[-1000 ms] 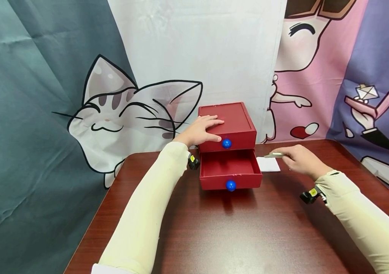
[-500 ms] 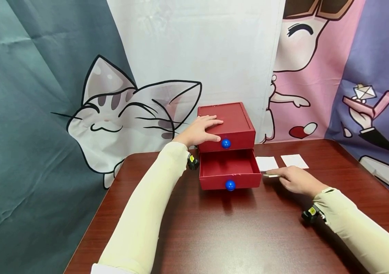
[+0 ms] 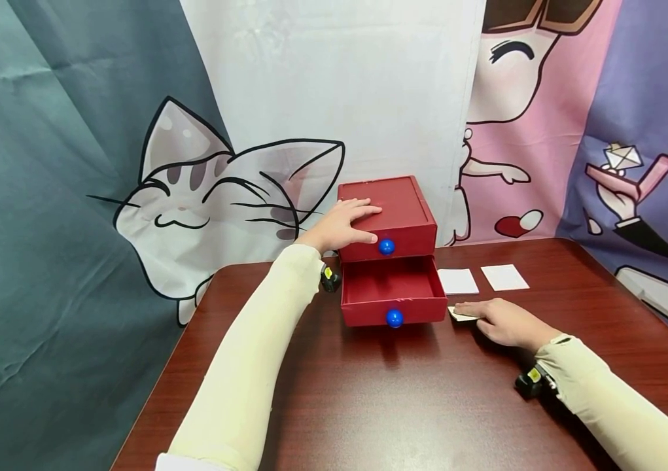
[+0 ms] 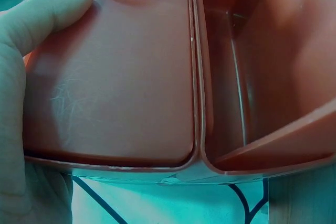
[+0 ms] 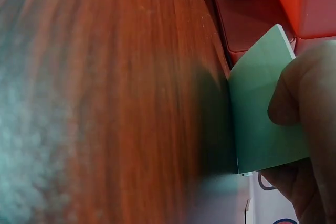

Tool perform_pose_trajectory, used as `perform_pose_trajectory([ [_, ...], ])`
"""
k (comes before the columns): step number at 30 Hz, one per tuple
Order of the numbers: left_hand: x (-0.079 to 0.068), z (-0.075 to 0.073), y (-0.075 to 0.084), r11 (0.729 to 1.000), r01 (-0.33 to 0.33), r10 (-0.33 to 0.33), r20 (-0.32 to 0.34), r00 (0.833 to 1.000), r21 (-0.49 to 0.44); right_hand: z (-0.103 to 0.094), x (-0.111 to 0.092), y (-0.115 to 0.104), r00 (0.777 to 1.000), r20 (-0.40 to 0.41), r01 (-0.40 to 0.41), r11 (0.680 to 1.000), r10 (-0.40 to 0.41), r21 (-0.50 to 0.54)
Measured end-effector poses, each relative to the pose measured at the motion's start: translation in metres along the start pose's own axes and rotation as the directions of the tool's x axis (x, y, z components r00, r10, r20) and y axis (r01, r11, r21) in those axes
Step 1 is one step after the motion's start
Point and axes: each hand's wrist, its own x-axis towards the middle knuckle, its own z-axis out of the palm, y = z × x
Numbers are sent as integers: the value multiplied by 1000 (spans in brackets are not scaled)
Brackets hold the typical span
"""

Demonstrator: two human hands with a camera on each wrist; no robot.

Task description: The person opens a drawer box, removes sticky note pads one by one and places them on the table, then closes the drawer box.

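Note:
My left hand [image 3: 342, 226] rests on the top of a red two-drawer box [image 3: 395, 199], fingers spread. Its thumb lies against the upper drawer's front, left of a blue knob [image 3: 386, 246]. The upper drawer [image 4: 126, 77] is closed. Below it the lower drawer [image 3: 394, 281] is pulled out, and its visible inside holds nothing. To the box's right, my right hand [image 3: 507, 322] pinches a small pale pad of paper [image 5: 265, 108], low over the table. In the right wrist view the thumb lies on the pad's near face, with fingers behind it.
Two white paper squares [image 3: 457, 282] lie on the brown table [image 3: 404, 392] right of the box; the farther-right square [image 3: 504, 277] sits apart from the other. A printed curtain [image 3: 334, 78] hangs behind the table's back edge.
My right hand has come down and toward me with the pad, from above the white squares to the table beside the lower drawer. The right-hand square is uncovered. My left hand stays put.

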Motion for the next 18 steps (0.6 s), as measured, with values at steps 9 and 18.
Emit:
perform_pose_trajectory([
  [9,0,-2,1,1000,-7,7,4,1000,15,-3,-5,-2,995,86,-47,999,47,-1],
  [18,-1,-1,0,1000,-5,5,6,1000,15,-1,-3,-1,994,104,-43,999,45,-19],
])
